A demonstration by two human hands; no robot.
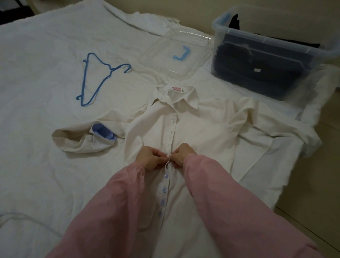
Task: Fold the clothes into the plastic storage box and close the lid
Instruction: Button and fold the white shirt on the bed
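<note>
While fastening the front of a cream shirt point(194, 131), pinched its placket from both sides: left hand point(150, 158) & right hand point(183, 154) knuckles-up, fingers curled tight, tips almost meeting at one button spot approx. mid-chest. Held nothing else. Couldn't tell whether that button was through its hole; hidden under the fingertips. Wore loose pink sleeves point(119, 199).

Nearer the body, showed a row of pale blue buttons point(165, 188) already done up; toward the collar, looked not yet fastened.

Had the shirt lying flat, front up, collar away, on a white bedsheet point(35, 47), prob. so both front edges lined up & would stay put for folding. Left-side cuff point(102, 130) turned back, blue lining showing; right sleeve bunched.

Had a blue hanger point(110, 69) lying far left, well apart from the shirt, prob. out of the way.

Had the clear storage box point(268, 39) standing far right near the bed edge, open, dark clothes point(260, 66) already inside. Its clear lid point(162, 57) flat on the bed just beside the box, beyond the collar, within reach for closing.

Judged early for this garment: fold, boxing & lid yet to come.
</note>
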